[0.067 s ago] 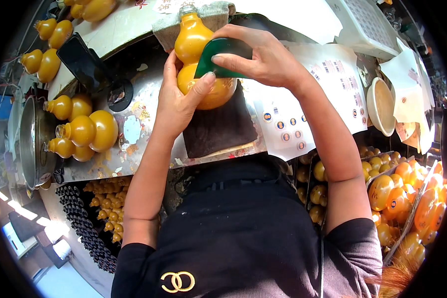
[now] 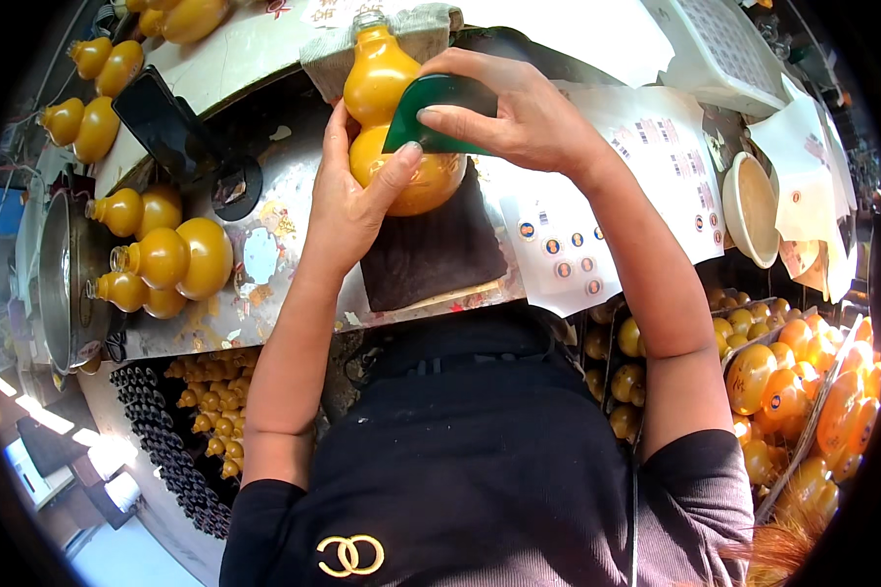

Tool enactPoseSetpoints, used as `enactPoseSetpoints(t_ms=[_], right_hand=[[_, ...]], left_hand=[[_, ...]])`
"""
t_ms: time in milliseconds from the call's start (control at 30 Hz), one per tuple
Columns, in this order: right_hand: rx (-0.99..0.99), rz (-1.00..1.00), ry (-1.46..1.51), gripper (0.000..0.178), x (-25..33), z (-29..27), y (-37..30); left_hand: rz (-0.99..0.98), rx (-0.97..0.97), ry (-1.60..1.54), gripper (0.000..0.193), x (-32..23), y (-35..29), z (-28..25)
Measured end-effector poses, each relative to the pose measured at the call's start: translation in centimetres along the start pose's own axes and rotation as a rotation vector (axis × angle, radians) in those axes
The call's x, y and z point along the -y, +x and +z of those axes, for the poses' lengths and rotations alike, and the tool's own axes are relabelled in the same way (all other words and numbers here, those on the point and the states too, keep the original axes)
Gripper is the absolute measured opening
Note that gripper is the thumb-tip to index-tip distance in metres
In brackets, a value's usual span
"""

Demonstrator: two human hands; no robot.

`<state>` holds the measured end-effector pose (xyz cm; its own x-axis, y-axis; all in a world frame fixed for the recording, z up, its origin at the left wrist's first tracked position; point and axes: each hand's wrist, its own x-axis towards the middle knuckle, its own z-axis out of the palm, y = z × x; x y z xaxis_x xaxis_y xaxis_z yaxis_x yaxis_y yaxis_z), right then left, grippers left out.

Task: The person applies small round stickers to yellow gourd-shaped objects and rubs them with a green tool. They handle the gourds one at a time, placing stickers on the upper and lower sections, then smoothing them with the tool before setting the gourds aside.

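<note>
A yellow gourd-shaped bottle (image 2: 378,83) lies on its side over a dark cloth pad (image 2: 431,256), its glass neck resting on a folded grey cloth (image 2: 423,37). My left hand (image 2: 354,201) is closed around the bottle's left side, the thumb lying across the wider bulb. In my right hand (image 2: 524,112) is a flat green scraper (image 2: 439,100), pinched between thumb and fingers. The scraper's edge rests against the bottle near its waist. Part of the wide bulb is hidden behind my left thumb and the scraper.
Several yellow gourd bottles (image 2: 204,256) lie at the left, beside a metal pan (image 2: 61,284) and a phone on a stand (image 2: 164,122). Sticker sheets (image 2: 558,210) and a shallow bowl (image 2: 751,210) are on the right. Crates of gourd bottles (image 2: 783,391) flank me below the table.
</note>
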<state>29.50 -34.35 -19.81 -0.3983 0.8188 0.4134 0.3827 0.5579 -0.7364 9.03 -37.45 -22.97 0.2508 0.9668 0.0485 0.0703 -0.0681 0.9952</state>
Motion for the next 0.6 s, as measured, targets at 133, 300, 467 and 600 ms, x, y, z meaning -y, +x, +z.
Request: enactPoseSetpoints(t_ms=[133, 300, 467, 600], right_hand=[[-0.086, 0.077, -0.022, 0.036, 0.8, 0.1, -0.7], [-0.122, 0.136, 0.113, 0.033, 1.3, 0.2, -2.2], [-0.105, 0.107, 0.050, 0.030, 1.2, 0.8, -2.3], [-0.134, 0.176, 0.035, 0.030, 1.8, 0.9, -2.3]], left_hand=[[-0.021, 0.017, -0.017, 0.087, -0.2, 0.0, -0.2], [0.003, 0.060, 0.006, 0.078, -0.4, -0.1, -0.6], [-0.006, 0.069, -0.011, 0.071, 0.1, -0.1, -0.9], [-0.008, 0.070, -0.045, 0.068, 0.5, 0.0, -1.1]])
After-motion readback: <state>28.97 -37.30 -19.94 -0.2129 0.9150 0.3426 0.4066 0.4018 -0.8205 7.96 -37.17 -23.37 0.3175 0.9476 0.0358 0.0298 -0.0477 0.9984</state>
